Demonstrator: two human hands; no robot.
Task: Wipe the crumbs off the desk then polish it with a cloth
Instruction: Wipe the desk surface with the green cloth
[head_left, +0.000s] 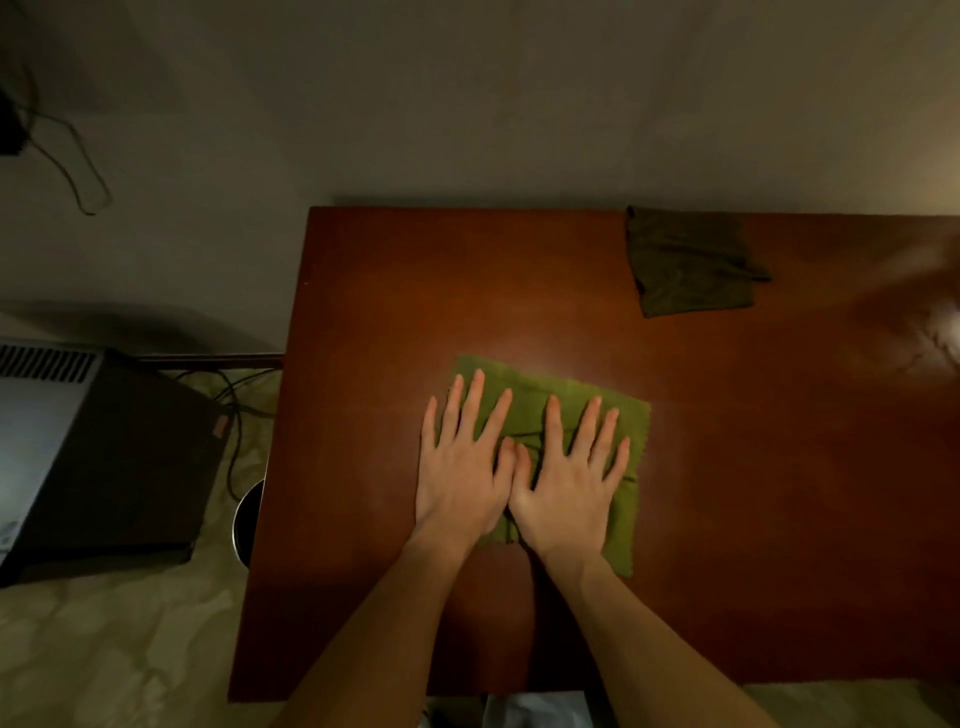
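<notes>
A green cloth (540, 395) lies spread flat on the reddish-brown wooden desk (727, 467), near its middle. My left hand (460, 462) and my right hand (571, 478) press side by side on the cloth, palms down, fingers straight and spread, thumbs touching. The left hand's outer fingers reach past the cloth's left edge onto the bare wood. A second, darker green cloth (691, 262) sits crumpled at the desk's far edge, to the right. No crumbs can be made out on the dim surface.
The desk stands against a pale wall. Left of it, on the floor, are a dark boxy appliance (104, 447) with a vent, trailing cables (234, 405) and a round bin rim (248, 514) by the desk's left edge. A blurred bright patch (935, 332) shows far right.
</notes>
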